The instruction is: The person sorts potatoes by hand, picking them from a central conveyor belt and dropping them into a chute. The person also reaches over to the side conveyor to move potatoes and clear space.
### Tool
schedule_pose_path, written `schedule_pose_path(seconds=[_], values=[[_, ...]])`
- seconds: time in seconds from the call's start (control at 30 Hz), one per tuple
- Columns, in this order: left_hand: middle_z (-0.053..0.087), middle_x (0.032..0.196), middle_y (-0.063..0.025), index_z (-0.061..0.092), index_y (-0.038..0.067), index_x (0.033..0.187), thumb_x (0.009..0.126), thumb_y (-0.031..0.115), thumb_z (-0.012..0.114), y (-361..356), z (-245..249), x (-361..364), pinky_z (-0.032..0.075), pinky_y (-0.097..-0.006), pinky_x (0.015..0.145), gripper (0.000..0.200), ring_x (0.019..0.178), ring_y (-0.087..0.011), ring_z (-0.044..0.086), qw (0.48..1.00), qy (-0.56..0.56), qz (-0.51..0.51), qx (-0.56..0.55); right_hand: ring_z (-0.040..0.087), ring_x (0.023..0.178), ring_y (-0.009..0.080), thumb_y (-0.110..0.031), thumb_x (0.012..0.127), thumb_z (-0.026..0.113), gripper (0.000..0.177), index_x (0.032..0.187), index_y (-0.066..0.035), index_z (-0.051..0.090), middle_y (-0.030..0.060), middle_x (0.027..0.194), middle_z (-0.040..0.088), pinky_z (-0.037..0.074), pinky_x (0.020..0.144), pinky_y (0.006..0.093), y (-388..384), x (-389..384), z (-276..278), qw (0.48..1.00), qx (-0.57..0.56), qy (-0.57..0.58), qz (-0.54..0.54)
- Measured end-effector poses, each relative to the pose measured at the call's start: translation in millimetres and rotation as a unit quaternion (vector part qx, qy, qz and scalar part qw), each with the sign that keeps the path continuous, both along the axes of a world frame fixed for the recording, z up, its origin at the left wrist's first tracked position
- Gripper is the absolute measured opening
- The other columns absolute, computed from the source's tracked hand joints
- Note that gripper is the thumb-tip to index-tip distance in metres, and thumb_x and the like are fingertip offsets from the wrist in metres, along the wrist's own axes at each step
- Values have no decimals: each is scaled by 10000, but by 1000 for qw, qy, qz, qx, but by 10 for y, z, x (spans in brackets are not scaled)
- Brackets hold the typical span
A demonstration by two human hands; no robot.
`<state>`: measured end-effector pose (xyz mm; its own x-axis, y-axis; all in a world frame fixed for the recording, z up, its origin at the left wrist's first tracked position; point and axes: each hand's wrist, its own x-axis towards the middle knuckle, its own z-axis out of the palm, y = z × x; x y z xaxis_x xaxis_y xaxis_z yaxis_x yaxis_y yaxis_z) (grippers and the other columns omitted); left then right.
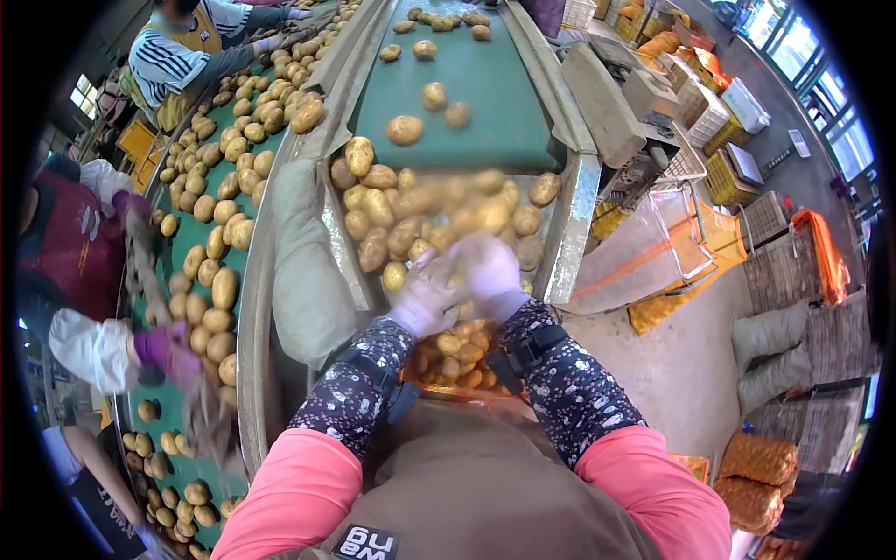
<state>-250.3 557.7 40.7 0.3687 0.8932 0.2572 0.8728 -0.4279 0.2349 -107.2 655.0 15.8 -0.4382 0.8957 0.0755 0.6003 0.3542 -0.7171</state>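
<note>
My left hand (pixel 427 297), in a pale lavender glove, lies at the lower edge of a heap of potatoes (pixel 401 224), its fingers stretched out and apart. Close beside it, my right hand (pixel 491 269) wears the same kind of glove and is smeared by motion, so its fingers cannot be made out. Several potatoes just beyond the hands are blurred too. Below my wrists, more potatoes (pixel 457 350) fill an orange mesh bag (pixel 448 390) in front of my apron.
A green conveyor belt (pixel 457 75) carries scattered potatoes down to the heap between metal side walls (pixel 577 219). Left of it runs a second green belt (pixel 191 233) with potatoes, where co-workers (pixel 177 61) reach in. Crates (pixel 770 224) and filled orange mesh sacks (pixel 756 457) stand at right.
</note>
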Motion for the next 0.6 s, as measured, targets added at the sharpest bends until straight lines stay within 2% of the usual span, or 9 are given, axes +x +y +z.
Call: schedule_pose_path(seconds=[0.1, 0.13, 0.2, 0.23, 0.3, 0.37, 0.47, 0.53, 0.6], values=[[405, 1490, -247, 660, 281, 1229, 709, 249, 736, -1, -30, 45, 314, -542, 1142, 527, 1241, -357, 529, 1000, -11, 11, 25, 659, 943, 202, -150, 937, 608, 150, 1049, -92, 689, 38, 998, 698, 527, 861, 352, 41, 65, -371, 962, -97, 252, 27], [402, 1494, -244, 660, 281, 1233, 706, 247, 739, 5, 7, 66, 314, -541, 1141, 534, 1233, -357, 534, 999, -13, 12, 30, 656, 947, 199, -138, 947, 595, 160, 1069, -84, 684, 42, 1006, 698, 527, 861, 342, 58, 118, -382, 927, -182, 328, -7], [407, 1492, -237, 660, 282, 1239, 701, 243, 744, 19, 19, 81, 318, -542, 1137, 546, 1217, -356, 543, 999, -29, 14, 32, 651, 953, 191, -113, 967, 570, 182, 1109, -67, 674, 52, 1021, 698, 528, 861, 324, 61, 201, -74, 814, -341, 463, -77], [415, 1487, -234, 659, 283, 1242, 699, 240, 744, 19, 1, 74, 323, -544, 1132, 552, 1209, -357, 547, 999, -43, 12, 29, 644, 955, 172, -100, 980, 570, 183, 1117, -26, 666, 63, 1040, 697, 524, 850, 304, 43, 249, -42, 838, -285, 460, -65], [430, 1472, -232, 658, 283, 1246, 694, 237, 743, 27, -27, 78, 331, -548, 1124, 560, 1196, -358, 555, 997, -65, 14, 31, 639, 952, 152, -114, 982, 584, 182, 1113, -20, 669, 54, 1048, 700, 519, 846, 288, 39, 270, -127, 893, -130, 429, -37], [446, 1452, -233, 657, 284, 1247, 689, 235, 740, 25, -47, 93, 338, -553, 1116, 566, 1185, -360, 560, 995, -85, 22, 39, 635, 949, 136, -131, 983, 599, 185, 1108, -17, 674, 48, 1050, 704, 516, 844, 278, 48, 365, -112, 928, -47, 369, -15], [455, 1430, -236, 659, 287, 1244, 672, 230, 740, 36, -10, 75, 342, -558, 1107, 580, 1179, -363, 557, 998, -59, 6, 26, 633, 941, 122, -156, 981, 620, 196, 1104, -20, 686, 45, 1049, 710, 515, 842, 270, -83, 551, 611, 949, -110, 292, -43], [445, 1433, -242, 659, 289, 1241, 660, 228, 739, 46, -22, 96, 352, -558, 1095, 589, 1177, -358, 552, 997, -60, 9, 41, 631, 932, 115, -170, 980, 627, 206, 1108, -23, 693, 44, 1053, 713, 515, 840, 263, -48, 518, 844, 914, -234, 306, -125], [443, 1437, -241, 658, 287, 1240, 657, 227, 739, 26, -90, 109, 360, -558, 1087, 592, 1176, -353, 551, 997, -57, 24, 53, 629, 928, 113, -182, 973, 644, 209, 1102, -27, 698, 48, 1057, 716, 515, 843, 264, 17, 610, 1029, 909, -206, 334, -137]])
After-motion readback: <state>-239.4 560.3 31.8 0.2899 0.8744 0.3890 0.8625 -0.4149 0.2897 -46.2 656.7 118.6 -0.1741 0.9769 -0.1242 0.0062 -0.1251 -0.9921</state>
